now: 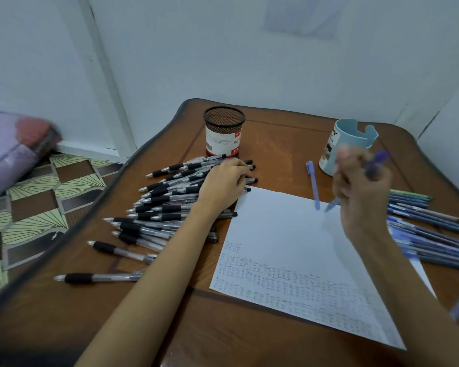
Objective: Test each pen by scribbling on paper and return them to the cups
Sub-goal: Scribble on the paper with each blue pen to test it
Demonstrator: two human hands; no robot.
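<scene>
While fingers (351, 166) of the right hand (362, 192) clamp a blue pen (376, 163), blurred, tip down over the paper (284, 234) at centre right, the left hand (224, 182) rests on the black pens (159, 200), centre left; whether its fingers pinch one, cannot tell. Step, likely: testing this pen. Next calls for a scribble on bare paper, then a drop into the blue cup (349, 139), upper right.

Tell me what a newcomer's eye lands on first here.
First, the big heap of black-grip pens sprawled at the left of the table, with the left hand resting on it. Next, the blurred right hand gripping a blue pen above the scribbled paper.
</scene>
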